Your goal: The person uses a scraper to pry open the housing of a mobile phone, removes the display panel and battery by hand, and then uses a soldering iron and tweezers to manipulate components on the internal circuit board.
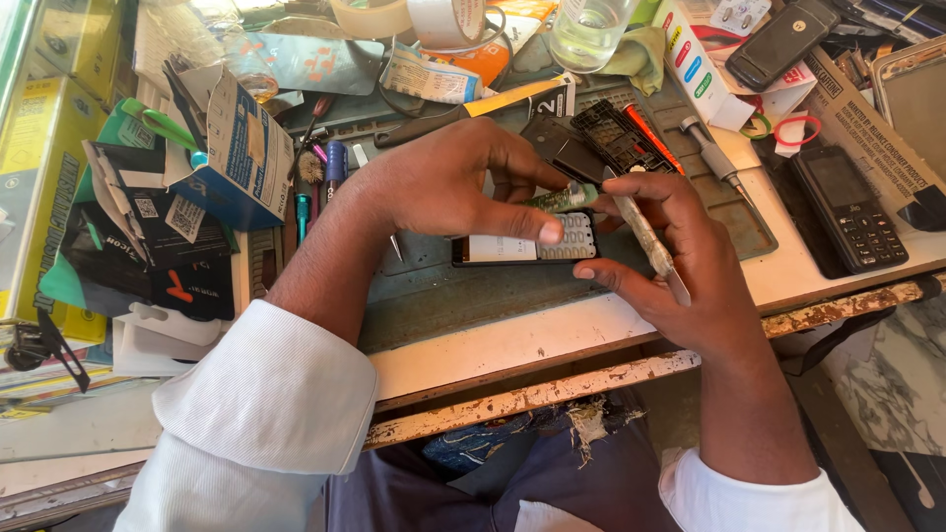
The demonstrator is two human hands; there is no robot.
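The worktop (552, 340) is a pale board with a chipped, peeling front edge; its rear half is crowded with tools and packaging. A grey work mat (463, 291) covers the middle of the worktop and carries the item being handled.

Near the left edge, a blue and white carton (241, 148) stands tilted against a pile of printed cards. Near the right edge, a black keypad phone (852, 207) lies flat, face up, well apart from both hands. At the rear edge stand a clear glass (588, 30) and a roll of tape (445, 20).

The left hand (443, 182) is closed in a pinch on a small keypad phone (522, 241): the thumb presses its pale key panel, and the fingers curl over its far side. The phone lies on the mat, at the middle of the worktop, between the two hands.

The right hand (680, 266) is closed around a slim metal tool (645, 232), held like a pen, with the forefinger touching the phone's right end. A small green tube (564, 199) lies just behind the phone, between the fingers of both hands; which hand grips it cannot be told.
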